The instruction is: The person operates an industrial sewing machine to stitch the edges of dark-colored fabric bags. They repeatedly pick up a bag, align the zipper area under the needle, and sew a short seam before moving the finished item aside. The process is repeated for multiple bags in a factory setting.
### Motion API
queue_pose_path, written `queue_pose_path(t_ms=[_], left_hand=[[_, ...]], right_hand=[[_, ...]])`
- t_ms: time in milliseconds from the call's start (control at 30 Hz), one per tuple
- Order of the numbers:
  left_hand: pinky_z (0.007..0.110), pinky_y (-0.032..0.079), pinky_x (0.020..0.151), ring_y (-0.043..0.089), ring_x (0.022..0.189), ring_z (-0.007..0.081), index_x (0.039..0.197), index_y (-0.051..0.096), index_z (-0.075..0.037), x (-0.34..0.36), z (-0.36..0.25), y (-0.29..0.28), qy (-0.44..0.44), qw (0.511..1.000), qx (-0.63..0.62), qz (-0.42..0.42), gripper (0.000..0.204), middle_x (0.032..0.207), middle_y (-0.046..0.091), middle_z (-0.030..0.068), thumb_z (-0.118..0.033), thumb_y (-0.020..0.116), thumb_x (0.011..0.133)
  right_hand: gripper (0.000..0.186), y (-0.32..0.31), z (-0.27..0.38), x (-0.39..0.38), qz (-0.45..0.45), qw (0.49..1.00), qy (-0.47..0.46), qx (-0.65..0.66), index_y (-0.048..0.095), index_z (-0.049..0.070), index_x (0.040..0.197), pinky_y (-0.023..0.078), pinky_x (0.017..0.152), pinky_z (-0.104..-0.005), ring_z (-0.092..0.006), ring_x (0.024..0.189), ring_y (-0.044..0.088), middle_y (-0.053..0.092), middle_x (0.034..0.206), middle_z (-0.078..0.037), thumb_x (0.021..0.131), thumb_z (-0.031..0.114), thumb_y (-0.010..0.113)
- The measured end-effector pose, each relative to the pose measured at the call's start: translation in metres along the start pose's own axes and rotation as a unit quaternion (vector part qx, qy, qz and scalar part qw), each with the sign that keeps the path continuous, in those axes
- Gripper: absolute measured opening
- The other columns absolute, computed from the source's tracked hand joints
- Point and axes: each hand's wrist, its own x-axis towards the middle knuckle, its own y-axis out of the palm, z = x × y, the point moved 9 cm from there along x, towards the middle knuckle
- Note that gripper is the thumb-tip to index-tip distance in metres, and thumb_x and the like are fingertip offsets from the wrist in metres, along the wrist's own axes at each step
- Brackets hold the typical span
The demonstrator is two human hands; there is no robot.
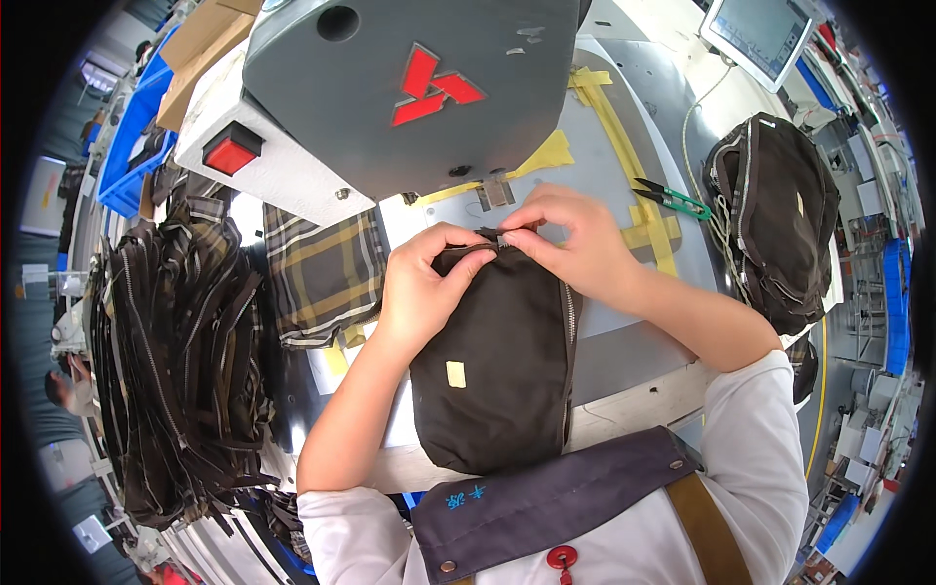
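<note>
A dark brown fabric pouch [487,341] hangs over the table's near edge. It carries a small pale yellow patch, and a metal zipper [570,322] runs down its right side. My left hand [429,283] pinches the pouch's far edge between thumb and fingers. Close beside it, my right hand [575,239] pinches the same edge, by a short bit of zipper. The two hands are a small gap apart, just in front of the metal presser part [495,192] of a grey sewing machine [409,97].
Zippered dark pieces [180,370] are heaped at the left, beside plaid fabric [325,268]. To the right lie green-handled thread snips [675,199] and dark pouches [780,205]. A tablet-like screen [759,37] stands at the far right, a blue bin [132,161] at the far left.
</note>
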Motion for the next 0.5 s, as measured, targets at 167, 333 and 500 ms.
queue_pose_path(t_ms=[167, 333, 500], left_hand=[[0.026, 0.052, 0.080, 0.067, 0.087, 0.0129, 0.097, 0.067, -0.001, -0.001, 0.004, 0.001, -0.044, 0.996, -0.082, -0.006, 0.018, 0.095, 0.072, 0.0069, -0.003, 0.074, 0.081], [0.027, 0.051, 0.077, 0.067, 0.083, 0.0153, 0.093, 0.069, -0.002, -0.001, -0.007, 0.004, 0.040, 0.999, 0.005, 0.025, 0.014, 0.089, 0.070, 0.0068, 0.000, 0.073, 0.080], [0.028, 0.051, 0.073, 0.066, 0.079, 0.0174, 0.089, 0.069, -0.002, -0.002, -0.012, 0.007, 0.055, 0.997, 0.000, 0.046, 0.011, 0.086, 0.069, 0.0069, 0.002, 0.072, 0.079]], right_hand=[[0.008, 0.004, 0.014, 0.004, 0.038, 0.992, -0.083, -0.081, 0.069, 0.005, 0.088, 0.049, 0.069, -0.0346, -0.0243, 0.078, 0.061, 0.061, 0.079, -0.006, 0.081, 0.009, 0.068], [0.011, 0.011, 0.012, 0.006, 0.099, 0.985, -0.077, -0.122, 0.069, 0.006, 0.089, 0.049, 0.071, -0.0347, -0.0237, 0.079, 0.061, 0.062, 0.079, -0.006, 0.082, 0.015, 0.068], [0.017, 0.013, -0.021, 0.006, 0.121, 0.987, 0.088, 0.052, 0.067, 0.005, 0.091, 0.048, 0.071, -0.0303, -0.0149, 0.077, 0.060, 0.064, 0.082, -0.004, 0.087, 0.021, 0.067]])
